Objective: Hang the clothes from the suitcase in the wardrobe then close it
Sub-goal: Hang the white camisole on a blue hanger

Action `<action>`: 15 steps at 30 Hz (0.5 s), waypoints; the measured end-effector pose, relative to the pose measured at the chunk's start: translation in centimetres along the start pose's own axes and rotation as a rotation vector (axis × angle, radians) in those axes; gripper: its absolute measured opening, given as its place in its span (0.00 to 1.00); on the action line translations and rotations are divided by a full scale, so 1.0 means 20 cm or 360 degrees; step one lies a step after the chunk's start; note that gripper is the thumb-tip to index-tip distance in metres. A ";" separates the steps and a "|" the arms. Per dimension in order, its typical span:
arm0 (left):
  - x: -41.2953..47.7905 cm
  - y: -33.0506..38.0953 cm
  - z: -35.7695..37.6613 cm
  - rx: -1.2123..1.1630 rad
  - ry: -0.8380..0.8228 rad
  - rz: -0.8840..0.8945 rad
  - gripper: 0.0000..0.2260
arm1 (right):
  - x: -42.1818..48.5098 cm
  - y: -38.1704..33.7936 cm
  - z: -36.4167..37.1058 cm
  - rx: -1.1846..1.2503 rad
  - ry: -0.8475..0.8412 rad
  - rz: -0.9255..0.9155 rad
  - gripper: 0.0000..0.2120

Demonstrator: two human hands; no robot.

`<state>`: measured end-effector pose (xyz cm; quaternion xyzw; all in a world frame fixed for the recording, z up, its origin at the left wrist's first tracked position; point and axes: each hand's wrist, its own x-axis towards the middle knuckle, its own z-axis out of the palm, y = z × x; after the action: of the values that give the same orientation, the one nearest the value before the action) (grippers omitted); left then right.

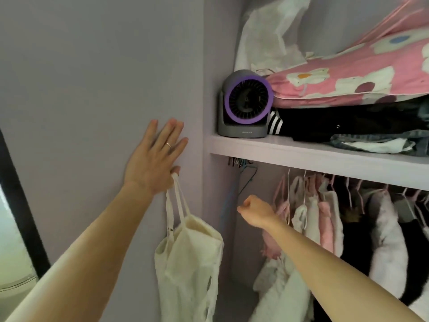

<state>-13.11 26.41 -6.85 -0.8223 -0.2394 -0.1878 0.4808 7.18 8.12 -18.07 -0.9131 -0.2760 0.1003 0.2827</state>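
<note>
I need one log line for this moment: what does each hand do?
left hand: flat on wardrobe panel, thumb hooks straps of cream garment | right hand: curled by blue hanger, grip unclear | garment hung: no

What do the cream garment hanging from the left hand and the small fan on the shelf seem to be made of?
Cream garment: seemingly thin soft fabric, matte and creased, with narrow straps; perhaps cotton, not certain. Fan: apparently hard plastic, smooth grey shell with a purple ring and dark grille.
</note>
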 end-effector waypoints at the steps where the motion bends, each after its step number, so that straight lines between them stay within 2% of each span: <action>1: 0.00 0.01 0.03 0.0036 0.0016 -0.0021 0.32 | 0.07 0.00 0.07 0.0019 0.0007 -0.0006 0.19; 6: 0.01 0.04 0.08 0.0198 0.0097 -0.0062 0.32 | 0.32 -0.02 0.39 0.0230 0.0097 0.0081 0.29; 10: 0.00 0.05 0.11 0.0191 0.0135 -0.0122 0.33 | 0.46 -0.03 0.54 0.0361 0.0220 0.0151 0.27; 15: -0.02 0.12 0.19 0.0218 0.0196 -0.0184 0.35 | 0.55 -0.07 0.62 0.0346 0.0367 0.0289 0.24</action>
<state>-11.70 28.61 -10.52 -0.7592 -0.2689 -0.2487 0.5381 11.49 20.98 -27.64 -0.9039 -0.1457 0.0493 0.3991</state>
